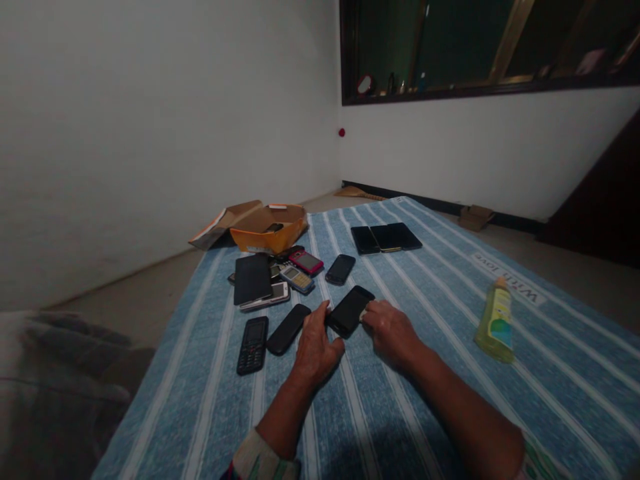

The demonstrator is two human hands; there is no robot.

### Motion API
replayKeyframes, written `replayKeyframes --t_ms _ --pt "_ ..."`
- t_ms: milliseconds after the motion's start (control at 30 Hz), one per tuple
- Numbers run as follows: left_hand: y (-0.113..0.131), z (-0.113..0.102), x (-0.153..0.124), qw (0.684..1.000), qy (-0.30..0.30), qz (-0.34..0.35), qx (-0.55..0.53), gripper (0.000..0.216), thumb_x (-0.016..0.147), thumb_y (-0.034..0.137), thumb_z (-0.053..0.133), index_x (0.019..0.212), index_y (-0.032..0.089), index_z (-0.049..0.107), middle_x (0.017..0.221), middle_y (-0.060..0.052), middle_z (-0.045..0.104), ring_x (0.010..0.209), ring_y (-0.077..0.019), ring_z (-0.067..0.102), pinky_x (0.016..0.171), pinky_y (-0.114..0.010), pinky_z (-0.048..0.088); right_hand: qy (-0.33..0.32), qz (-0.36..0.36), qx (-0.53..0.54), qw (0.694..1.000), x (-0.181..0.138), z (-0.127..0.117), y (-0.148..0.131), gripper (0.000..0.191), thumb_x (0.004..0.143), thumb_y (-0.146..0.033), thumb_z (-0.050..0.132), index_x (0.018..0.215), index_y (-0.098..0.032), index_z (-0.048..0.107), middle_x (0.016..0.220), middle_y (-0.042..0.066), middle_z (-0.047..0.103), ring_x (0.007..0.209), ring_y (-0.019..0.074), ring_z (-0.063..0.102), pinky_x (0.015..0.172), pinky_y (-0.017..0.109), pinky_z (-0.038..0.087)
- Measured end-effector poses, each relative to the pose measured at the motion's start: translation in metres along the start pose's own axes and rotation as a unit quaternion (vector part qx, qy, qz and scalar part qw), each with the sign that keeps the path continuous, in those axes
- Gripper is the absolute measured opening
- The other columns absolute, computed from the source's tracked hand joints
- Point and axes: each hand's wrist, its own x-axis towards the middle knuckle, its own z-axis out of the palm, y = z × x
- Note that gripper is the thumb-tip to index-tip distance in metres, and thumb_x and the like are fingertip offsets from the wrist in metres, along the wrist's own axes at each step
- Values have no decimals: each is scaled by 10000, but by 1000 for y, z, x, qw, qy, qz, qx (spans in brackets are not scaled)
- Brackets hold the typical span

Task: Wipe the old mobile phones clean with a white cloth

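A black smartphone (350, 310) lies on the blue striped cloth (430, 287), held between both hands. My left hand (316, 347) pinches its near left edge with thumb and fingers. My right hand (391, 331) grips its right edge with curled fingers. Left of it lie a black oval phone (288, 329) and a black keypad phone (253, 344).
Behind are a heap of several phones (273, 277), a lone dark phone (341, 269) and three black smartphones in a row (385, 238). An orange cardboard box (267, 230) sits at the cloth's far edge. A yellow-green bottle (496, 321) lies to the right.
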Motion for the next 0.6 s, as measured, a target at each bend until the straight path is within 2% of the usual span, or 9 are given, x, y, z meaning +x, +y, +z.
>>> replayKeyframes --t_ms 200,300,500,600 --pt "-3 0 2 1000 -3 -15 -5 652 711 141 520 1359 81 478 1182 -163 626 1113 -282 598 1012 -489 455 -35 -61 -12 997 -7 -2 -30 260 855 -32 478 936 -170 683 952 79 636 905 211 528 734 312 401" --pt "-4 0 3 1000 0 -23 -12 569 769 157 485 1335 106 507 1156 -146 643 1082 -264 615 1004 -482 459 -37 -72 -9 997 -7 -6 -27 273 855 -26 473 947 -179 680 958 69 636 910 207 529 733 307 398" --pt "-2 0 5 1000 12 -22 -7 527 784 163 487 1306 122 542 1134 -135 667 1073 -266 617 982 -474 469 -21 -23 -13 999 -2 -5 -13 279 867 -14 467 912 -184 683 971 74 630 922 205 520 758 304 395" --pt "-1 -1 5 1000 9 -23 -6 513 790 169 500 1300 137 549 1136 -128 670 1073 -267 617 980 -479 469 -15 -49 -3 999 -4 -1 -20 260 874 -27 472 906 -179 681 949 72 628 915 206 517 753 306 395"
